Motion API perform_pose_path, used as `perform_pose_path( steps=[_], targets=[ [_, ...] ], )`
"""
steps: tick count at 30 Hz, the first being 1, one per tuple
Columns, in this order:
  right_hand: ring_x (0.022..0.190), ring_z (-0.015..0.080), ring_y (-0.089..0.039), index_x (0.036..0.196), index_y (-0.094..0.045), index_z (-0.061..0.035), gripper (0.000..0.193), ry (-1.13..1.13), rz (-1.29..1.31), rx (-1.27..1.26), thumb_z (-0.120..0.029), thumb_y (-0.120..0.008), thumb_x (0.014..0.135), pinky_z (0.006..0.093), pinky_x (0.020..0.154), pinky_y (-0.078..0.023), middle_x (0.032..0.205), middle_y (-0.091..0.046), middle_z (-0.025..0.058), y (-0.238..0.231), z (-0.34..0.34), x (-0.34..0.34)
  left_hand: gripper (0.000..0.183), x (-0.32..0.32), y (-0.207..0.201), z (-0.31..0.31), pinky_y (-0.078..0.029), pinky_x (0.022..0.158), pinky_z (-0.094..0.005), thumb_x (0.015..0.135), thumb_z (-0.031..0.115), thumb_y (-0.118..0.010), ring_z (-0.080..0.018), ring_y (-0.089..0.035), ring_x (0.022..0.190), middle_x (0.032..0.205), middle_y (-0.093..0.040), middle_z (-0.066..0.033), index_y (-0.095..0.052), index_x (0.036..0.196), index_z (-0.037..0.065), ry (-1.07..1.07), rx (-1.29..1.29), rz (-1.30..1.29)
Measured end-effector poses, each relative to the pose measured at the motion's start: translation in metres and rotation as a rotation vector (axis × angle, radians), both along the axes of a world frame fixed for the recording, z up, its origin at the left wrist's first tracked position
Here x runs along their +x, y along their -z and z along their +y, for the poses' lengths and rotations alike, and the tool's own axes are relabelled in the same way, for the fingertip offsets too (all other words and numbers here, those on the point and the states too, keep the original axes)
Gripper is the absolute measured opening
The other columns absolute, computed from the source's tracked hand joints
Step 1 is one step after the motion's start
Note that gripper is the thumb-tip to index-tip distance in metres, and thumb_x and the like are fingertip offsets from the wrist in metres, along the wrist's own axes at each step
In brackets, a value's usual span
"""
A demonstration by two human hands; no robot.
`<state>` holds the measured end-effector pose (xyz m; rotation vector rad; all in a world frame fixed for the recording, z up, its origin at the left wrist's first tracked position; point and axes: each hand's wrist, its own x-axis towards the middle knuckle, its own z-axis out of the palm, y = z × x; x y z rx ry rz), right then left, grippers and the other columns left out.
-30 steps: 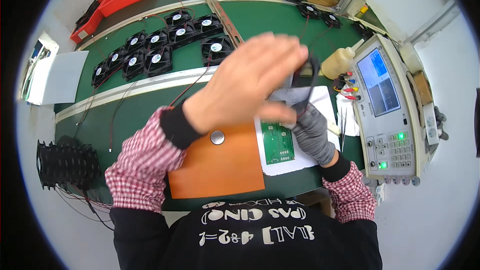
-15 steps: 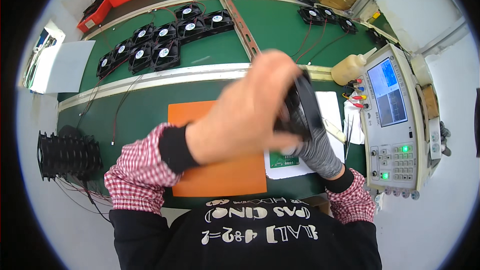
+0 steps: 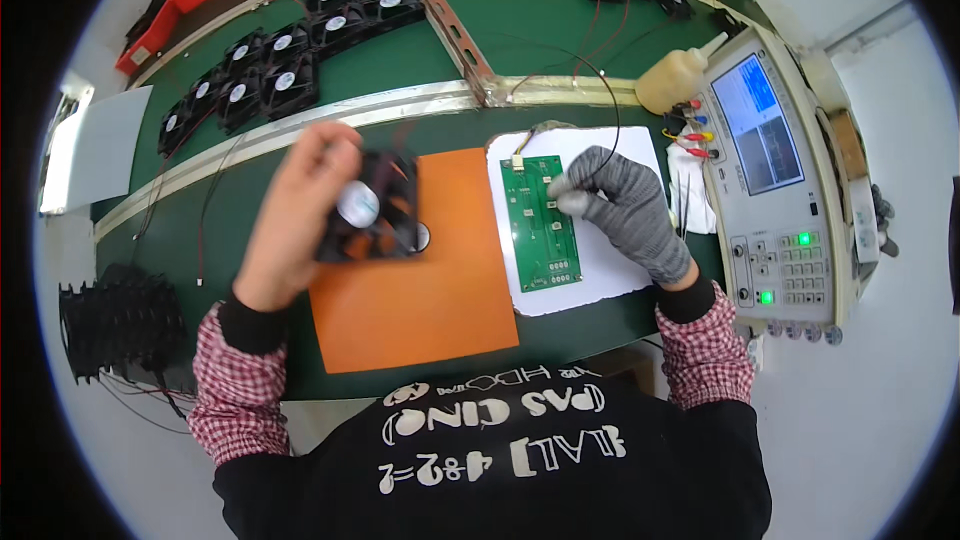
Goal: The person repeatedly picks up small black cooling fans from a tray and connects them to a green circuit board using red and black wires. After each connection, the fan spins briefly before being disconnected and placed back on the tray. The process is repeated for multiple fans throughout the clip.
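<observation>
A black cooling fan (image 3: pixel 400 225) with a round white label is in the grip of my bare left hand (image 3: pixel 300 210), over the orange mat (image 3: pixel 440 310). The fan is slightly blurred. My right hand (image 3: pixel 630 215), in a grey glove, is pinched closed above a green circuit board (image 3: pixel 540 245). A thin black wire (image 3: pixel 613 105) arcs down into its fingers; the wire's end is hidden there. The board lies on a white sheet (image 3: pixel 620 280), with a white connector (image 3: pixel 517 162) and leads at its upper end.
Several black fans (image 3: pixel 290 85) stand in rows beyond a metal rail (image 3: pixel 350 125). A fan stack (image 3: pixel 120 325) is at the left. To the right are a test instrument (image 3: pixel 775 180) with a lit screen, a yellowish bottle (image 3: pixel 670 80), clip leads (image 3: pixel 695 135) and tweezers (image 3: pixel 685 205).
My left hand has moved left with the fan, away from my right hand. My right hand now pinches over the board, uncovered by the fan's move. The whole view has shifted slightly.
</observation>
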<state>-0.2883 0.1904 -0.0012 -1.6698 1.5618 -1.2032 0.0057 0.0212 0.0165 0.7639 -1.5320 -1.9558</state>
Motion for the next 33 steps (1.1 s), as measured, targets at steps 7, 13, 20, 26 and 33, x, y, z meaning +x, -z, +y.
perform_pose_path(
  steps=[7,13,20,26,33],
  targets=[
    [0.086,0.0253,-0.063,0.094,-0.069,-0.0083,0.016,0.102,0.300,-0.123,-0.002,-0.070,0.080,0.0376,0.080,-0.052,0.088,-0.066,0.0074,0.021,0.000,0.007,0.073,-0.014,0.020,0.024,-0.036,0.100,-0.0413,0.063,0.027,-0.085,-0.0340,-0.047,0.113,0.120,-0.051,-0.0156,-0.053,0.125,0.003,0.140,-1.109,-0.299],
    [0.083,0.0274,-0.060,0.090,-0.070,-0.0119,0.026,0.034,0.692,-0.365,0.000,-0.070,0.066,0.0393,0.073,-0.050,0.084,-0.064,0.0060,0.025,-0.004,0.006,0.100,-0.012,0.030,0.039,-0.037,0.098,-0.0451,0.051,0.026,-0.091,-0.0367,-0.045,0.114,0.125,-0.049,-0.0163,-0.045,0.137,0.004,0.149,-1.255,-0.394],
    [0.079,0.0280,-0.062,0.086,-0.069,-0.0104,0.022,-0.004,0.476,-0.340,0.003,-0.069,0.069,0.0395,0.072,-0.051,0.082,-0.065,0.0067,0.024,-0.006,0.004,0.038,0.006,-0.009,0.061,-0.042,0.086,-0.0358,0.086,0.033,-0.067,-0.0211,-0.059,0.101,0.112,-0.067,-0.0044,-0.063,0.116,0.010,-0.210,-2.104,-0.144],
    [0.079,0.0238,-0.063,0.088,-0.072,-0.0119,0.020,0.058,0.413,-0.250,-0.003,-0.076,0.070,0.0351,0.072,-0.053,0.083,-0.066,0.0039,0.028,-0.006,0.003,0.079,0.028,-0.058,0.090,-0.050,0.065,-0.0402,0.082,0.065,-0.057,-0.0314,-0.062,0.072,0.085,-0.063,-0.0211,-0.051,0.124,-0.002,0.474,-0.138,0.258],
    [0.080,0.0253,-0.063,0.088,-0.070,-0.0108,0.018,0.017,0.391,-0.313,-0.003,-0.075,0.073,0.0358,0.073,-0.052,0.083,-0.066,0.0046,0.029,-0.008,0.003,0.067,0.041,-0.050,0.079,-0.053,0.066,-0.0393,0.087,0.052,-0.059,-0.0316,-0.062,0.080,0.095,-0.061,-0.0217,-0.048,0.122,-0.004,-0.051,-1.010,0.021]
  ],
)
